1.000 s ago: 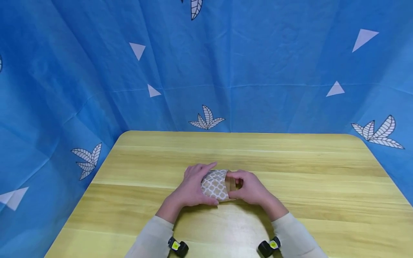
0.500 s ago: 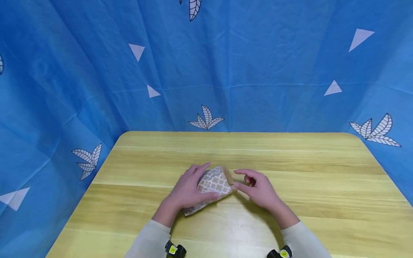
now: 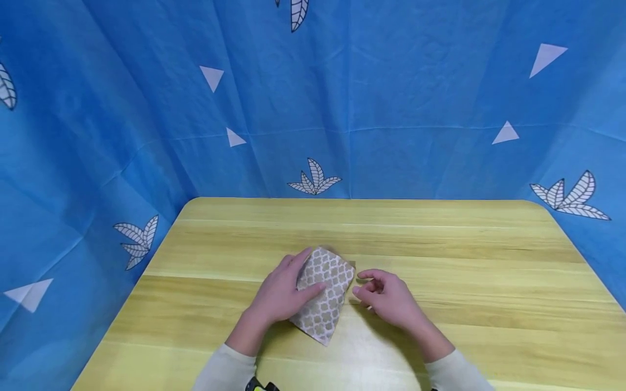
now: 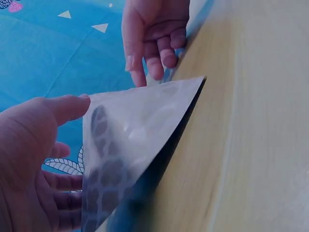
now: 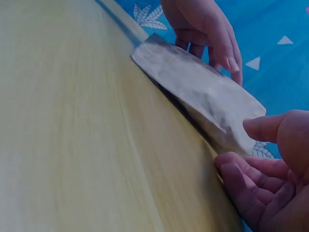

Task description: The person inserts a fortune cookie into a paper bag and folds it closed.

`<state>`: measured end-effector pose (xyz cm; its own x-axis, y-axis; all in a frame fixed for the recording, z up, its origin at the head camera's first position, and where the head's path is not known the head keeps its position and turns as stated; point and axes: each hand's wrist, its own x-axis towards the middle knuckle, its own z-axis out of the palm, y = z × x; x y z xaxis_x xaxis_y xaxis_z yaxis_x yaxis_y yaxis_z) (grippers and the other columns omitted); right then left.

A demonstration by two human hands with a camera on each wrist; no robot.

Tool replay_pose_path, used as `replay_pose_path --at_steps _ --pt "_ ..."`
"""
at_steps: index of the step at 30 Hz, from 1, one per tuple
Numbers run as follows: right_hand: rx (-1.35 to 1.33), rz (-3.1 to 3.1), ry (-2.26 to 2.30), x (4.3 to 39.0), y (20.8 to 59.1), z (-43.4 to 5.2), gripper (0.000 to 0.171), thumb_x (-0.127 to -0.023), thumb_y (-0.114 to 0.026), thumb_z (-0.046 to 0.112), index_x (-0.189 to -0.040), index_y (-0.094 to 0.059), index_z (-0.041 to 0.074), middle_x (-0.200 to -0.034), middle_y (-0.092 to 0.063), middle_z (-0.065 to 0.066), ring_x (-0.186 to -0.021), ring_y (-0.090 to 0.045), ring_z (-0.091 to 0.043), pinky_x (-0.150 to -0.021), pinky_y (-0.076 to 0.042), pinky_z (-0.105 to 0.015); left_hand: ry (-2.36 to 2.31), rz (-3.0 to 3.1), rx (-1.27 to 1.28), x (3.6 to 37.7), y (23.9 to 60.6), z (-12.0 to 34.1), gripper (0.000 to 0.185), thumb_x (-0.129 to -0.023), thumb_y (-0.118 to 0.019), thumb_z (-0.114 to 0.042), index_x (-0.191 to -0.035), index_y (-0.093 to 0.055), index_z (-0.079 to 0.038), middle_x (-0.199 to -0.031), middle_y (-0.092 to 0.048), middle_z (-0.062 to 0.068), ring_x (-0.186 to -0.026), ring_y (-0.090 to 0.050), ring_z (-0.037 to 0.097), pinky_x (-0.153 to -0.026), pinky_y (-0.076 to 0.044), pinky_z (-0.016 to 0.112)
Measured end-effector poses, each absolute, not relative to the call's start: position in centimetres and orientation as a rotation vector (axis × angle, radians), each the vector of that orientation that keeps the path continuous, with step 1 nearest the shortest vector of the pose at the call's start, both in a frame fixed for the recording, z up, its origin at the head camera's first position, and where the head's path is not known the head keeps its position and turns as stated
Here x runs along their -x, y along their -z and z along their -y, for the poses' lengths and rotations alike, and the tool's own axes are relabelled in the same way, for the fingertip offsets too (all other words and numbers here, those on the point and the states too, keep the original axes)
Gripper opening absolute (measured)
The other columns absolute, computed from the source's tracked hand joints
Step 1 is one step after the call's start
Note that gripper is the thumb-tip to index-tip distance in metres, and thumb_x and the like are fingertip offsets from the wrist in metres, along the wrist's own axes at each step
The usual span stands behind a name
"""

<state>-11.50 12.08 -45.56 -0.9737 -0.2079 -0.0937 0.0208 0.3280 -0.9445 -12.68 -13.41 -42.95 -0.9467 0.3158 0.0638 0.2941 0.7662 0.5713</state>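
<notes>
A tan paper bag (image 3: 325,282) with a white lattice pattern lies at a slant on the wooden table. My left hand (image 3: 283,290) holds it from the left, thumb across the top face and fingers along the far side. In the left wrist view, the left thumb meets a corner of the paper bag (image 4: 140,125) and the other fingers show behind it. My right hand (image 3: 388,296) is just off the bag's right edge, fingers loosely bent and holding nothing. In the right wrist view, the right thumb (image 5: 270,128) overlaps the bag's near corner.
The pale wooden table (image 3: 469,250) has rounded far corners. A blue curtain (image 3: 415,98) with white leaves and triangles hangs behind it and along the left side. A black wrist device (image 3: 259,385) shows at the left sleeve.
The bag has turned from lying crosswise to a slant, with more of its patterned face showing. My right hand has come off its open end and drawn back to the right.
</notes>
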Motion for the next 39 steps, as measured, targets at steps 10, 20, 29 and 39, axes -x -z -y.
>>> replay_pose_path --at_steps 10,20,29,39 --pt "0.215 -2.377 1.694 11.2 45.2 -10.7 0.064 -0.082 -0.084 0.02 -0.134 -0.055 -0.005 -0.097 -0.07 -0.008 -0.073 -0.066 -0.021 -0.058 -0.055 -0.032 -1.079 -2.881 -0.494 12.4 43.5 12.8 0.086 -0.09 -0.072 -0.045 -0.157 -0.031 -0.01 -0.146 -0.048 0.017 -0.129 -0.048 0.035 -0.105 -0.038 0.051" --pt "0.087 -2.412 1.941 11.4 44.3 -10.4 0.063 -0.078 -0.085 0.004 -0.133 -0.058 0.01 -0.105 -0.07 -0.01 -0.087 -0.069 -0.025 -0.068 -0.058 -0.032 -1.266 -2.91 -0.508 13.0 42.8 11.9 0.095 -0.087 -0.077 -0.04 -0.16 -0.021 -0.016 -0.156 -0.036 0.011 -0.139 -0.037 0.03 -0.111 -0.031 0.047" --pt "0.25 -2.633 2.02 11.3 42.4 -11.2 0.061 -0.074 -0.086 -0.005 -0.128 -0.061 0.007 -0.105 -0.069 -0.011 -0.087 -0.069 -0.025 -0.074 -0.058 -0.032 -1.282 -2.992 -0.561 12.7 41.2 10.6 0.102 -0.084 -0.082 -0.032 -0.161 -0.017 -0.015 -0.157 -0.035 0.011 -0.136 -0.042 0.03 -0.107 -0.037 0.047" --pt "0.36 -2.792 1.977 11.0 41.7 -12.2 0.05 -0.072 -0.085 -0.009 -0.117 -0.068 0.005 -0.096 -0.071 -0.005 -0.086 -0.068 -0.021 -0.074 -0.057 -0.038 -1.605 -2.821 -0.629 12.4 41.1 9.7 0.102 -0.076 -0.09 -0.019 -0.157 -0.028 -0.012 -0.129 -0.058 0.004 -0.112 -0.057 0.017 -0.093 -0.051 0.036"
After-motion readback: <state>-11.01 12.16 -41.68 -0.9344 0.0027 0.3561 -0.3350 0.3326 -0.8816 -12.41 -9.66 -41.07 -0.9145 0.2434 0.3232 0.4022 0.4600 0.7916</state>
